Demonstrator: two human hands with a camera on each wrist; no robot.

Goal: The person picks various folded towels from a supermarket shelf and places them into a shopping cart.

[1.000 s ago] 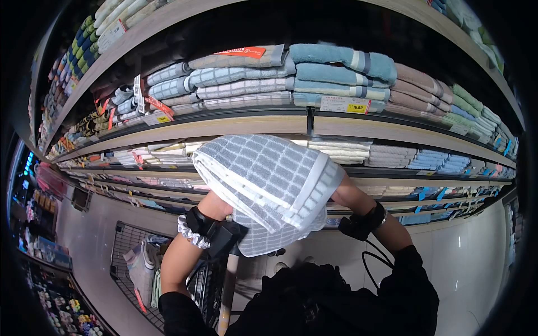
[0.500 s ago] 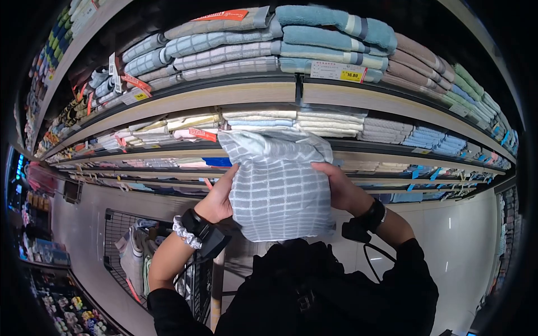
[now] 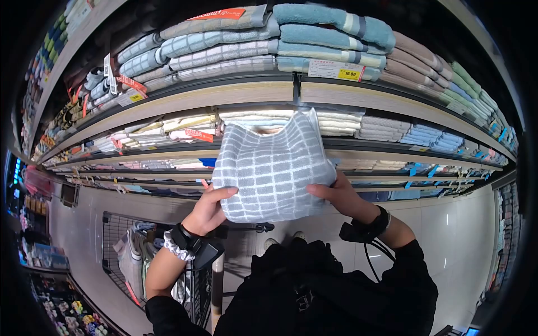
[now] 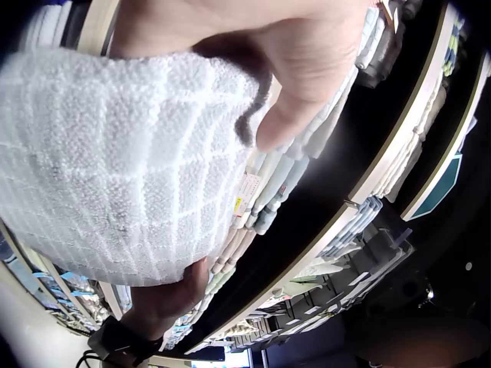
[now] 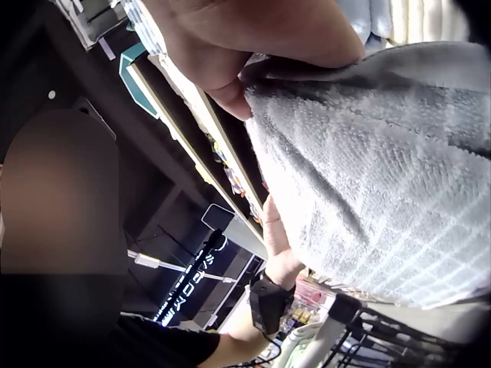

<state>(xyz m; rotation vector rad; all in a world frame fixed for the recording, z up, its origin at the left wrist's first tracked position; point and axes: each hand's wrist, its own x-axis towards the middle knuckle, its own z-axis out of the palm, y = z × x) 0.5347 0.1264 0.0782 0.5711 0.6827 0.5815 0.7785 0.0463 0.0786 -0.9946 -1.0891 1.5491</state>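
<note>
A grey towel with a white grid (image 3: 272, 168) is held up between both hands in front of the shelves, its upper edge dipping in the middle. The left hand (image 3: 208, 210) pinches its lower left side, thumb on the near face. At the lower right side the right hand (image 3: 344, 196) grips it the same way; the fingers behind the cloth are hidden. In the left wrist view the towel (image 4: 123, 169) hangs from the left hand (image 4: 261, 54). The right wrist view has the right hand (image 5: 253, 42) gripping the folded cloth (image 5: 383, 184).
Shelves hold stacked folded towels, with teal ones (image 3: 330, 42) above a price tag (image 3: 336, 70). A wire shopping cart (image 3: 115, 246) with folded towels inside stands at the lower left. Tiled floor (image 3: 437, 246) shows at the right, and shoes (image 3: 270, 243) below.
The towel was first draped over the hands, then held bunched at its top. Now its gridded face is spread flatter, with the thumbs visible on the near side and lower down.
</note>
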